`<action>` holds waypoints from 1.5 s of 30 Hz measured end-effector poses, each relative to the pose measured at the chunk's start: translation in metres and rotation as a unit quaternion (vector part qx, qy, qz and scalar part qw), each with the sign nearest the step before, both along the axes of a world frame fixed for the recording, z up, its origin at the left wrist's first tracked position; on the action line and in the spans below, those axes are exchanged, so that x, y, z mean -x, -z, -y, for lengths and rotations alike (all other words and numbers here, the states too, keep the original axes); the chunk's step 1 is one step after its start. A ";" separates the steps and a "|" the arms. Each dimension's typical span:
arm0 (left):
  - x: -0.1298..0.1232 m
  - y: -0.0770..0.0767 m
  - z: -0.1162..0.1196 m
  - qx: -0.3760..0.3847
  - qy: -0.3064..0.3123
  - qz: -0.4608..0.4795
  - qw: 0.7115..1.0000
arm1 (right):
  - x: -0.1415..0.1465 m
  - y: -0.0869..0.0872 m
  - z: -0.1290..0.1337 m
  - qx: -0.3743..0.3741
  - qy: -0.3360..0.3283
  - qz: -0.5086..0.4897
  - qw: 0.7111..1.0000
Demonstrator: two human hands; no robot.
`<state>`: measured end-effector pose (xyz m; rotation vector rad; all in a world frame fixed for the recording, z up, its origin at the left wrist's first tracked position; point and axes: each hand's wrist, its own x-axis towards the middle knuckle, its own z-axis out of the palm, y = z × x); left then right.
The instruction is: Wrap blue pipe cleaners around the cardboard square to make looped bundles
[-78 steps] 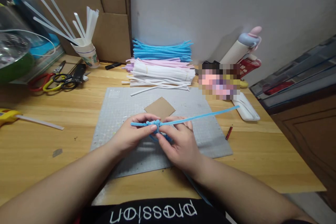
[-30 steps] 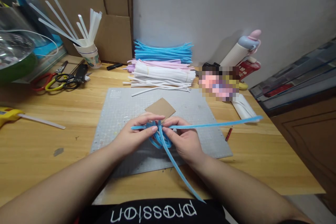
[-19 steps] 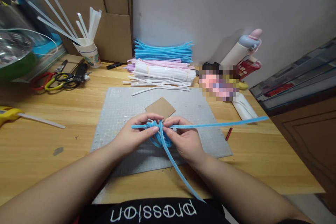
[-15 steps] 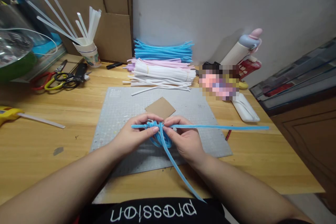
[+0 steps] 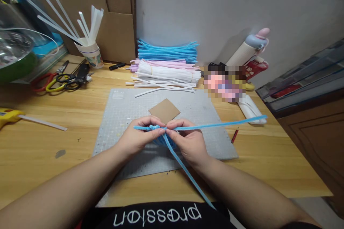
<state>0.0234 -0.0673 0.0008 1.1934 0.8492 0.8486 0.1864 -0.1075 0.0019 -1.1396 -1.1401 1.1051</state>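
Blue fuzzy-stem piece (image 5: 154,127): held between the two hands over the cutting mat (image 5: 118,114); whether its lower loops touch the mat, cannot tell. Tight wraps along the top, loops below the thumbs, partly hidden by fingers. A short stub (image 5: 139,127) points left, a long free end (image 5: 223,124) runs out right, and a second strand (image 5: 185,166) slants down toward the dark shirt (image 5: 158,216).

Left hand (image 5: 142,133): thumb and fingers closed in a pinch on the wrapped part. Right hand (image 5: 190,144): thumb and forefinger pinched where the strands cross, tips nearly meeting the left's.

Handling (judged): very light; soft pile outside, probably a bendable wire core, so it should keep a bend. Not slippery, hardly fragile; loops likely crush under a hard squeeze. Best hold: firm wraps for steadying, strand close to the crossing for bending. Long ends look whippy if gripped far out.

Nearby: cardboard square (image 5: 165,109) just beyond the fingertips. Farther back, white stems (image 5: 168,73) and blue stems (image 5: 168,52) in bundles by the wall.
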 end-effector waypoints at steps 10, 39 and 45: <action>0.003 -0.003 0.001 -0.067 -0.004 -0.058 0.996 | 0.003 0.000 0.000 0.078 -0.006 -0.105 0.991; 0.003 -0.007 -0.001 -0.251 -0.020 -0.097 0.963 | 0.005 -0.004 -0.001 0.180 -0.038 -0.260 0.948; 0.002 -0.005 -0.002 -0.262 -0.004 -0.078 0.962 | 0.005 -0.006 0.001 0.189 -0.041 -0.292 0.937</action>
